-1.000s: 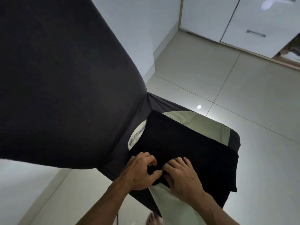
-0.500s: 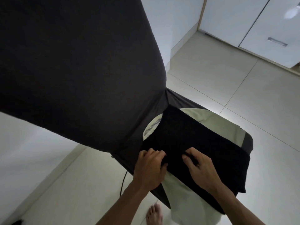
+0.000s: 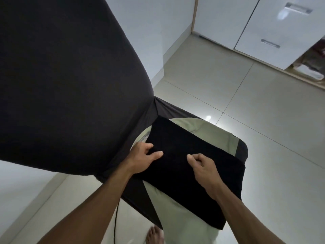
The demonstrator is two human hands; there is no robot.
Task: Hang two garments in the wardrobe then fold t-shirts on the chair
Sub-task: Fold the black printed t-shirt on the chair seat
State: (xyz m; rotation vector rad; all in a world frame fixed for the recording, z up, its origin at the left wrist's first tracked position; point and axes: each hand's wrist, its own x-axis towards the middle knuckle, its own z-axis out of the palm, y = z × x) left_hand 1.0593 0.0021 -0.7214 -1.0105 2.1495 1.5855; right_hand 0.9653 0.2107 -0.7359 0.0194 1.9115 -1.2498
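A black t-shirt [image 3: 190,148] lies folded flat on the seat of a chair [image 3: 241,148] with a dark cover. It sits on top of a pale green garment [image 3: 207,131], which hangs over the seat's near edge. My left hand [image 3: 146,157] holds the black shirt's near left edge, fingers curled into the fabric and thumb on top. My right hand [image 3: 202,164] rests on the middle of the shirt with curled fingers, thumb and forefinger pinching the cloth. The two hands are a hand's width apart.
The chair's tall dark backrest [image 3: 66,81] fills the left of the view. White wardrobe doors [image 3: 274,25] stand at the top right, with an open compartment of folded clothes [image 3: 311,67] beside them. A bare foot [image 3: 154,235] and a black cable [image 3: 116,224] are on the tiled floor.
My hands, close together at the shirt's near edge, have moved apart along it. The view has shifted a little; the shirt lies in the same place.
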